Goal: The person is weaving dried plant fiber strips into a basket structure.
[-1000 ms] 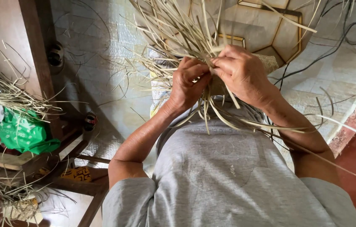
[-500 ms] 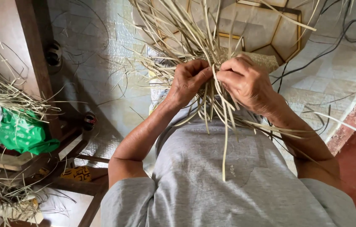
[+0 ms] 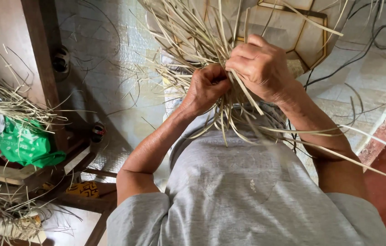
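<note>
Straw pile: dry stalks (image 3: 6, 102) heaped at the far left, over a wooden shelf (image 3: 1, 173).
Green bag: crumpled plastic (image 3: 24, 146) just under that heap.
Left hand: the left hand (image 3: 206, 89) is clenched, fingers curled tight round the middle of the pale straw bundle (image 3: 193, 50).
Straw bundle: held up between both hands above the grey shirt (image 3: 243, 196), strands fanning outward.
Right hand: the right hand (image 3: 261, 66) grips the same bundle, touching the left.
Floor: patterned tiles (image 3: 111, 82) below.
</note>
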